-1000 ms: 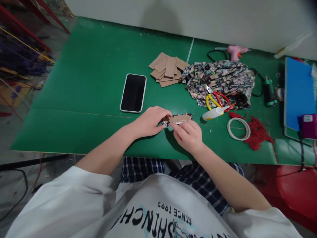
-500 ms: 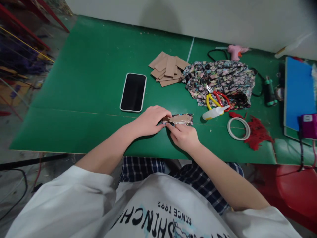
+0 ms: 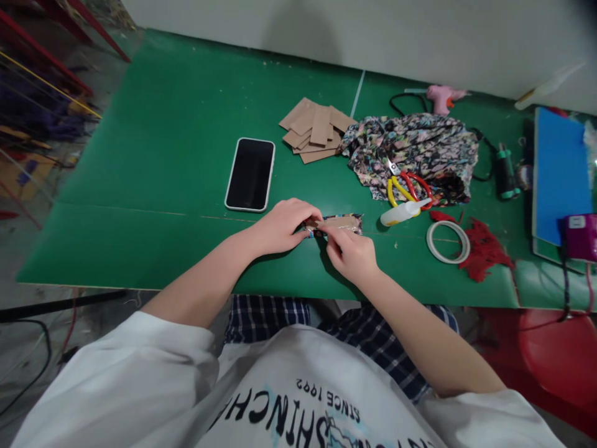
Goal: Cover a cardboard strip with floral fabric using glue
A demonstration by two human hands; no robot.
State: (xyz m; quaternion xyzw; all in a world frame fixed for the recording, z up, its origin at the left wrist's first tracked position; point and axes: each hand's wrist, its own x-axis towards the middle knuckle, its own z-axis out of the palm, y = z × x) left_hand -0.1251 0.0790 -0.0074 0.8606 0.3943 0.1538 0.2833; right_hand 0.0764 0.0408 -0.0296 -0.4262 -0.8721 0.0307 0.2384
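Pressing the fabric-wrapped card flat against the tabletop, I had my left hand curled loosely over its near-left end, fingertips pinning it down, while my right hand pinched the folded edge between thumb and forefinger, the other fingers tucked in. Neither hand was spread wide; both were closed lightly on that one small piece.

To my judgement, the step wanted steady downward pressure from the left hand so the card could not slide, and a short, firm pull of the fabric over the edge with the right, smoothing toward the corner so no wrinkle set under the fold. Keeping the piece low on the tabletop seemed safer than lifting it.

It lay between my two hands, touching both. It was a small flat rectangle, tan card showing on its upper face, with dark flowered cloth turned over its rim; the finer detail of the fold was too small to make out.

Beyond my right hand lay a glue bottle, scissors on a heap of flowered cloth, and a tape ring. Beyond my left hand lay a phone and a stack of card pieces.
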